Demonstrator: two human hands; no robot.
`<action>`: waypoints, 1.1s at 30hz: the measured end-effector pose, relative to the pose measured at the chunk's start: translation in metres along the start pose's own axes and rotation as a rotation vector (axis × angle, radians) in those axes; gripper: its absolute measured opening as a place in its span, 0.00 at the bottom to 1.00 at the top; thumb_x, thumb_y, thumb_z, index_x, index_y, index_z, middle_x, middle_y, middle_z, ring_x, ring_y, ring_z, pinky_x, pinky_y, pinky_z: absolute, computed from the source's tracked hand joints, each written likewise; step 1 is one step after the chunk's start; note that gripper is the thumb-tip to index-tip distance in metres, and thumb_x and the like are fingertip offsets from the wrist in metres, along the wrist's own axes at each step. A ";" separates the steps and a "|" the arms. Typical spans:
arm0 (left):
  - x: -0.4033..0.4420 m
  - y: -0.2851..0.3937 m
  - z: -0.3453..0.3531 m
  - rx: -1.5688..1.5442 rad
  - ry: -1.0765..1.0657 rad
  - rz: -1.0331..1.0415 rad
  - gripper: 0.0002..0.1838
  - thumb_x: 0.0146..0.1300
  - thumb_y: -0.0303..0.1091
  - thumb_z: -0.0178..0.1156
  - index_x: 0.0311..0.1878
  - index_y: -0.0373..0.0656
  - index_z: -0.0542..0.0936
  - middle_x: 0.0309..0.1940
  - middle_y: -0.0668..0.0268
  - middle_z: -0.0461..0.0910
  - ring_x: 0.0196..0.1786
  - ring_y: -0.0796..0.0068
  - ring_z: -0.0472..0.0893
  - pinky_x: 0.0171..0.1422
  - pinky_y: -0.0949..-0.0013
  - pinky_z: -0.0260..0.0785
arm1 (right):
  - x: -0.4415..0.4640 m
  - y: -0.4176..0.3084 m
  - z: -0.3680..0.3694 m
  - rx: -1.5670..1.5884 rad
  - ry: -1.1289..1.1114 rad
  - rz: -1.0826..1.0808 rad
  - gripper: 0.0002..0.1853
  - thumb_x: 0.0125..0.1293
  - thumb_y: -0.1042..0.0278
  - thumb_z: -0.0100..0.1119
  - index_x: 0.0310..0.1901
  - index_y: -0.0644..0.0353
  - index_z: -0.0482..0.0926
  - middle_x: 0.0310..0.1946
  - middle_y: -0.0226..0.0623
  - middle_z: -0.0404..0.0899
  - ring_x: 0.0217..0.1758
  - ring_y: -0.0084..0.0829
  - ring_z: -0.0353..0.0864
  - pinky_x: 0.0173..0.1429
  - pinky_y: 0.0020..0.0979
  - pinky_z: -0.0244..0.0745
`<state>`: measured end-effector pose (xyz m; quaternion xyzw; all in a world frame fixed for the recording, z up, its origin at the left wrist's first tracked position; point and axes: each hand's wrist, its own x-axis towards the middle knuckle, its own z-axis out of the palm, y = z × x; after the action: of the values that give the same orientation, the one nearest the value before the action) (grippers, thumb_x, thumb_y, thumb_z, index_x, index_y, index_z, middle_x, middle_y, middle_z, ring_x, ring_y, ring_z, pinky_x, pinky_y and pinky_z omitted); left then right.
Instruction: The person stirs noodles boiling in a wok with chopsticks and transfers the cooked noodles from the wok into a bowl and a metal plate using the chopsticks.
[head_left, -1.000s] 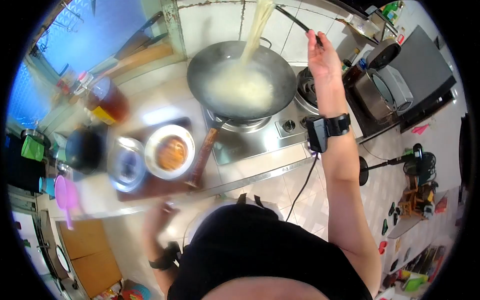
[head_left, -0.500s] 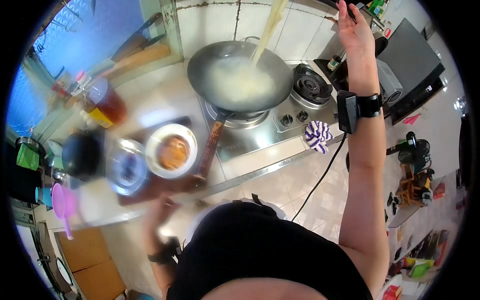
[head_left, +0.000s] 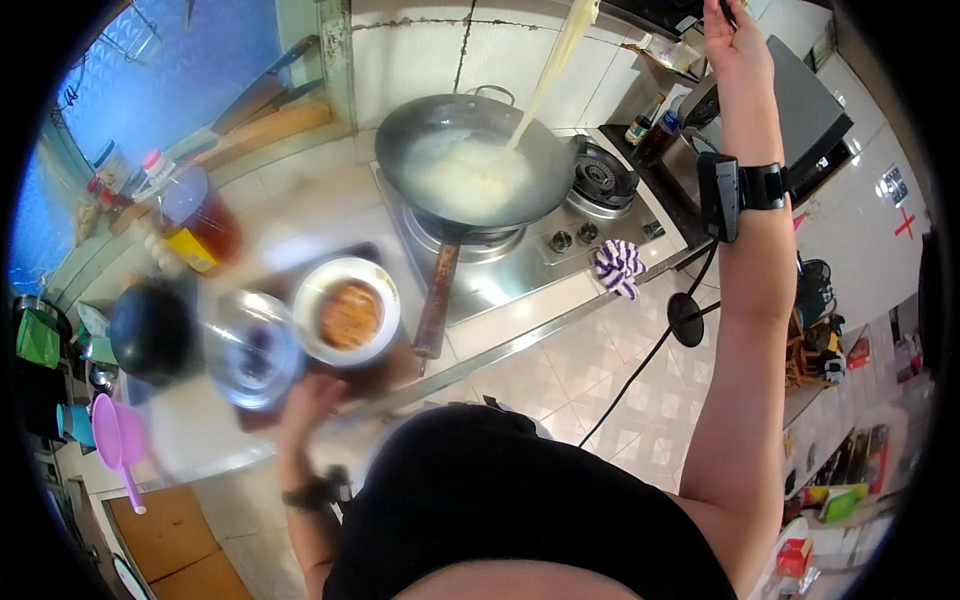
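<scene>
Below the tiled wall (head_left: 405,55), we see the wok (head_left: 400,160) on the steel stove (head_left: 490,287); pale noodles (head_left: 475,180) lie inside and stretch upward. Our right hand (head_left: 742,48), raised high, has its fingers closed on a dark stick (head_left: 729,13). Our left hand (head_left: 315,400) is blurred beside the white bowl (head_left: 309,305); its grip we cannot tell.

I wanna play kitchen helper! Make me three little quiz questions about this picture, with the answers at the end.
1. True or false: a striped cloth hangs at the front edge of the counter.

2. Which of these is nearest to the left hand?
A: a knife
B: the white bowl
C: the pink scoop

3. Fill in the blank: The right hand is raised, and pale noodles stretch up out of the dark ____.

Key:
1. True.
2. B, the white bowl.
3. Wok.
</scene>
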<state>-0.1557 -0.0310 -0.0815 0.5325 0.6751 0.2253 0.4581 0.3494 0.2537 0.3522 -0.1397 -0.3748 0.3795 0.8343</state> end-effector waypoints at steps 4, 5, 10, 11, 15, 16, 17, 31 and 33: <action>0.016 -0.014 0.005 -0.150 0.006 -0.113 0.17 0.67 0.39 0.57 0.48 0.32 0.75 0.28 0.64 0.79 0.24 0.78 0.78 0.26 0.75 0.70 | 0.014 -0.006 0.016 -0.022 -0.017 -0.014 0.10 0.68 0.77 0.52 0.47 0.74 0.71 0.43 0.55 0.77 0.42 0.43 0.83 0.41 0.28 0.85; 0.016 -0.015 0.006 -0.150 0.006 -0.112 0.17 0.67 0.39 0.57 0.48 0.32 0.75 0.28 0.64 0.79 0.24 0.78 0.78 0.26 0.75 0.70 | 0.020 -0.008 0.019 -0.014 -0.043 -0.019 0.09 0.68 0.78 0.53 0.46 0.74 0.72 0.42 0.55 0.78 0.42 0.43 0.83 0.41 0.28 0.85; 0.019 -0.011 0.014 -0.493 -0.023 -0.114 0.18 0.69 0.38 0.55 0.54 0.34 0.71 0.32 0.63 0.79 0.26 0.75 0.79 0.29 0.74 0.73 | 0.039 -0.022 0.042 -0.001 -0.132 -0.089 0.08 0.66 0.78 0.54 0.43 0.74 0.72 0.40 0.54 0.78 0.40 0.42 0.83 0.39 0.28 0.86; 0.022 -0.012 0.017 -0.577 -0.002 -0.129 0.18 0.69 0.38 0.54 0.55 0.35 0.70 0.35 0.62 0.78 0.28 0.74 0.80 0.30 0.73 0.74 | 0.043 -0.027 0.047 -0.019 -0.139 -0.077 0.07 0.66 0.78 0.54 0.43 0.74 0.72 0.39 0.53 0.78 0.40 0.42 0.83 0.38 0.28 0.86; 0.029 -0.017 0.025 -0.671 0.088 -0.184 0.18 0.70 0.36 0.53 0.56 0.36 0.68 0.37 0.61 0.78 0.30 0.73 0.82 0.33 0.72 0.76 | 0.053 -0.044 0.061 -0.040 -0.186 -0.070 0.07 0.66 0.79 0.53 0.42 0.75 0.71 0.37 0.52 0.77 0.39 0.44 0.83 0.39 0.30 0.87; 0.034 -0.021 0.027 -0.709 0.103 -0.186 0.18 0.70 0.35 0.52 0.57 0.36 0.67 0.39 0.61 0.78 0.32 0.72 0.82 0.34 0.72 0.77 | 0.053 -0.046 0.065 -0.039 -0.188 -0.072 0.07 0.66 0.79 0.53 0.42 0.75 0.71 0.37 0.52 0.77 0.39 0.44 0.83 0.39 0.30 0.87; 0.037 -0.025 0.029 -0.746 0.119 -0.191 0.18 0.70 0.34 0.51 0.59 0.37 0.66 0.41 0.61 0.78 0.33 0.72 0.82 0.35 0.72 0.77 | 0.053 -0.048 0.069 -0.022 -0.181 -0.105 0.07 0.66 0.79 0.53 0.42 0.75 0.71 0.37 0.52 0.77 0.40 0.45 0.83 0.39 0.30 0.87; 0.064 -0.025 0.053 -0.899 0.399 -0.016 0.16 0.68 0.26 0.50 0.58 0.39 0.65 0.44 0.58 0.77 0.36 0.67 0.81 0.42 0.62 0.79 | 0.038 -0.042 0.086 -0.074 -0.204 -0.061 0.06 0.66 0.81 0.53 0.42 0.75 0.71 0.40 0.55 0.77 0.41 0.47 0.83 0.43 0.34 0.87; 0.055 -0.003 0.047 -0.924 0.382 -0.073 0.14 0.66 0.26 0.50 0.54 0.38 0.65 0.43 0.56 0.76 0.37 0.66 0.81 0.42 0.60 0.80 | 0.037 -0.042 0.088 -0.079 -0.194 -0.094 0.06 0.65 0.82 0.53 0.42 0.75 0.71 0.40 0.55 0.78 0.41 0.48 0.83 0.43 0.34 0.87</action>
<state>-0.1182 0.0101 -0.1273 0.1993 0.5946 0.5782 0.5219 0.3229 0.2479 0.4527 -0.1175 -0.4745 0.3364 0.8049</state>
